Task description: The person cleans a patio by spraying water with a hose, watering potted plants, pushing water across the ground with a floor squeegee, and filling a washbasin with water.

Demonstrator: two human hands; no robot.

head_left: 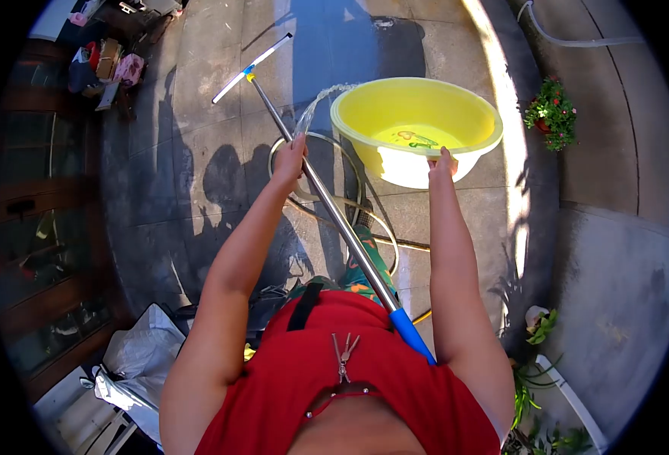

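Observation:
My left hand [290,161] is closed against the metal pole [337,214] of a long floor squeegee. The blade [252,68] points away to the upper left, and the blue grip [412,334] lies against my body by the right arm. A stream of water [315,104] arcs between this hand and the left rim of a yellow basin. Loops of pale hose [359,178] show behind the hand; I cannot tell whether it also holds the hose end. My right hand [443,164] grips the near rim of the yellow plastic basin [467,121], which has a printed pattern inside.
Concrete paving [266,30] lies ahead, part wet and shadowed. A flower pot [551,114] stands at right, with green plants [524,398] lower down. Glass-paned doors [27,220] line the left side, near a grey cover [145,345] and piled boxes [108,59].

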